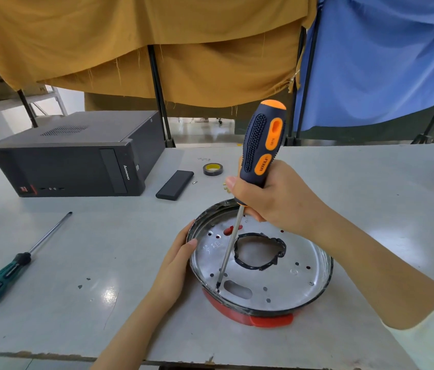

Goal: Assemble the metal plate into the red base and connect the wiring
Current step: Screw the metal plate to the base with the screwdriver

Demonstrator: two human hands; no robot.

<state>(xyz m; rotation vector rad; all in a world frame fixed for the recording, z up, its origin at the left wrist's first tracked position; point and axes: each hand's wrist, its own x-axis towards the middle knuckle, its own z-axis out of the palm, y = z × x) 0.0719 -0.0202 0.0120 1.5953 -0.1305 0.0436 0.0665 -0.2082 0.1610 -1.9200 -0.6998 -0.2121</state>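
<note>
A round metal plate (pixel 285 279) with several holes and a black-edged middle opening sits inside the red base (pixel 239 315) at the table's front. My right hand (pixel 277 197) grips an orange-and-black screwdriver (pixel 261 145). Its shaft slants down and the tip rests at a hole near the plate's front-left rim. My left hand (pixel 178 260) holds the plate's left rim, thumb over the edge. No wiring shows.
A green-handled screwdriver (pixel 5 276) lies at the left. A black computer case (pixel 77 156) stands at the back left, with a flat black block (pixel 174 185), a tape roll (pixel 212 169) and small brass screws (pixel 226 187) behind the plate. The table's front edge (pixel 50 353) is near.
</note>
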